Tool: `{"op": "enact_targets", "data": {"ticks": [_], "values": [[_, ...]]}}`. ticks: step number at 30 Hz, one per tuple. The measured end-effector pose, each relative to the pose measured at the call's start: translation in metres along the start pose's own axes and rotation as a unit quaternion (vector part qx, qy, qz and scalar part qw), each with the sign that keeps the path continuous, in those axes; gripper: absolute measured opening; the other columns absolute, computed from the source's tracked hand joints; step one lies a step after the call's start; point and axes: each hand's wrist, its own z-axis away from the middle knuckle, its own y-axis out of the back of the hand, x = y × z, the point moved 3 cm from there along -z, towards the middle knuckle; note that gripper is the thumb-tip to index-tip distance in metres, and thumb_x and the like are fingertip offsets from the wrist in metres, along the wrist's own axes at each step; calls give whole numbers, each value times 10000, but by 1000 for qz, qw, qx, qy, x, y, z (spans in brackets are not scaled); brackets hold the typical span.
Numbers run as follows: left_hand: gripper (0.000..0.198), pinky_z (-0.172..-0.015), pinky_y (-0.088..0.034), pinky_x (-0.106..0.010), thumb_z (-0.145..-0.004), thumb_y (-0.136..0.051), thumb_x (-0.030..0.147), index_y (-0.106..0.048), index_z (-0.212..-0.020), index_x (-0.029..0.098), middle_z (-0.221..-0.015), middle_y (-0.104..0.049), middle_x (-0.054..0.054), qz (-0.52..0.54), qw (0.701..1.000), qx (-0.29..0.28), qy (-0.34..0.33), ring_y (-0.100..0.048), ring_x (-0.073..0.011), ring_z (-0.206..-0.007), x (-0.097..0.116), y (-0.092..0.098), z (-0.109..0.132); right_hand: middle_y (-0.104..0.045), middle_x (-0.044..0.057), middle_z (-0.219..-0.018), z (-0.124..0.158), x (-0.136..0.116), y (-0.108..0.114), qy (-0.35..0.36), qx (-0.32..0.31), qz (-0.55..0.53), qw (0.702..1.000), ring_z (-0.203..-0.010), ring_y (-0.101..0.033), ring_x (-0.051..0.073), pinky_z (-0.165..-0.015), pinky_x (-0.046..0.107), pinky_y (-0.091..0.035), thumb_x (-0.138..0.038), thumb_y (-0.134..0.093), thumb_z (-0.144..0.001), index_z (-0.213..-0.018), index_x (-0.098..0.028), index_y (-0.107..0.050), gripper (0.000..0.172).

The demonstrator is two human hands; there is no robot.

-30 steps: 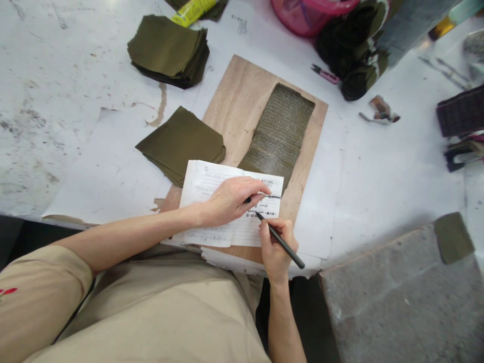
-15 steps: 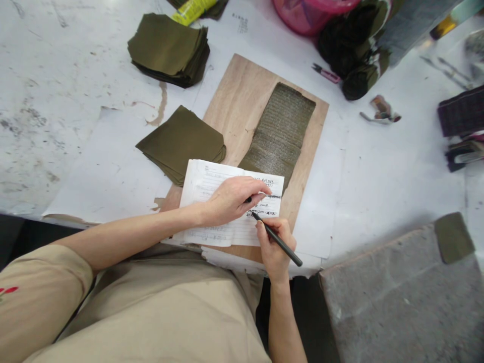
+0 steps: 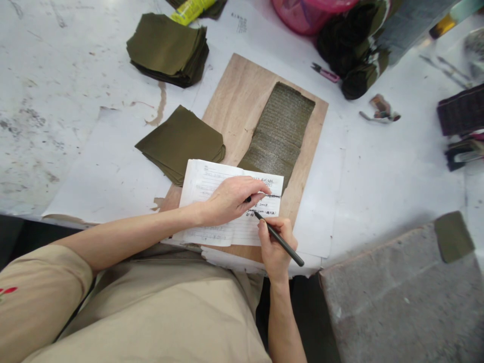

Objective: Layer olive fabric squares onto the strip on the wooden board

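Observation:
An open lined notebook [image 3: 207, 201] with handwriting on its pages lies across the near end of a wooden board [image 3: 230, 96]. Across the notebook rests my left hand [image 3: 230, 199], fingers bent and pinched together. A small black pen cap [image 3: 248, 199] shows between its thumb and fingers, mostly hidden. My right hand [image 3: 278, 247] grips a black pen [image 3: 282, 241], its tip at the written lines of the right page. Beyond the notebook, a dark olive textured fabric piece [image 3: 282, 126] lies on the board, its near end covered by the notebook.
Olive fabric pieces [image 3: 181, 141] overlap the board's left side, with a thicker stack [image 3: 166, 48] farther back. A yellow tube [image 3: 191, 11], a pink basket [image 3: 313, 15] and pink thread snips [image 3: 325, 73] lie at the back. A grey padded surface [image 3: 401, 297] stands at right.
The pen tip has shifted slightly to the right along the page with my right hand. My left hand stays in place on the notebook.

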Motion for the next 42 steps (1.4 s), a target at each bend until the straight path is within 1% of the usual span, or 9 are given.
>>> {"op": "enact_targets", "data": {"ticks": [3, 9, 16, 24, 28, 33, 40, 42], "values": [[178, -795, -483, -269, -960, -472, 180, -628, -1044, 176, -966, -704, -31, 0, 1000, -1, -3, -647, -158, -885, 0, 0, 0, -611, -31, -700, 1, 1, 1, -3, 14, 14, 1000, -582, -574, 99, -570, 222, -456, -297, -623, -886, -841, -196, -577, 119], [178, -788, -479, -272, -966, -468, 192, -632, -1033, 172, -957, -702, -33, -4, 1000, -2, -4, -643, -160, -871, 1, 0, -1, -591, -39, -692, 1, 3, 1, -5, 14, 11, 1000, -573, -563, 92, -563, 220, -447, -286, -629, -881, -832, -198, -568, 118], [180, -793, -480, -269, -970, -462, 191, -630, -1032, 175, -957, -702, -29, -3, 1000, -2, -4, -644, -156, -875, 2, 0, -1, -598, -35, -708, 1, 2, 0, -1, 4, 8, 1000, -586, -562, 93, -579, 224, -455, -285, -623, -882, -830, -199, -577, 110], [179, -794, -477, -268, -965, -464, 187, -629, -1035, 180, -959, -703, -28, -7, 1000, -6, -1, -645, -156, -873, 1, 0, -1, -622, -33, -716, -1, -2, 0, 4, -27, -8, 1000, -586, -580, 95, -583, 223, -470, -300, -626, -886, -834, -202, -588, 117], [184, -788, -481, -270, -968, -459, 200, -631, -1032, 183, -956, -706, -31, -8, 1000, -6, -1, -647, -157, -871, 1, 1, -1, -618, -29, -704, -1, 0, 1, -4, -6, 7, 1000, -591, -587, 104, -582, 228, -467, -319, -614, -892, -835, -201, -577, 137], [189, -804, -480, -274, -971, -455, 195, -628, -1045, 181, -968, -703, -36, -3, 1000, -10, 1, -644, -158, -885, 1, 0, 0, -584, -42, -679, -1, 0, 1, 3, 11, 18, 1000, -563, -555, 93, -562, 222, -444, -296, -625, -883, -819, -200, -571, 128], [183, -794, -478, -267, -969, -457, 182, -627, -1034, 175, -956, -701, -31, -2, 1000, -4, -4, -642, -154, -874, 1, 0, 0, -618, -32, -718, -2, -3, -1, 7, -34, -16, 999, -585, -578, 94, -574, 220, -471, -297, -628, -887, -849, -204, -587, 109], [183, -796, -478, -268, -971, -457, 187, -627, -1036, 178, -957, -701, -30, -4, 1000, -4, -4, -642, -155, -875, 1, 0, 0, -623, -31, -718, -2, -3, -1, 4, -33, -15, 999, -585, -583, 96, -572, 221, -475, -303, -626, -887, -848, -204, -589, 113]]}}
